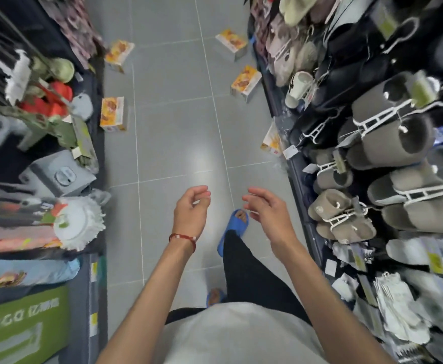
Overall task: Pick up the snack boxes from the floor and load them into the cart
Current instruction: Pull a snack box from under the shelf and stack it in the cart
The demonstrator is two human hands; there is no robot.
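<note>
Orange-yellow snack boxes [112, 114] scattered on floor [178, 127] well ahead of hands; left hand [191, 208], right hand [267, 208] loosely curled, empty, likely poised to reach; cart unseen.

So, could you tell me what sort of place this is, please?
Probably a shop aisle: slippers on hangers fill the right side, a mop head and other household goods the left, and a tiled floor runs between, strewn with snack boxes.

One head-worn wide view — facing forward, steeply down onto the aisle floor [178, 143].
</note>
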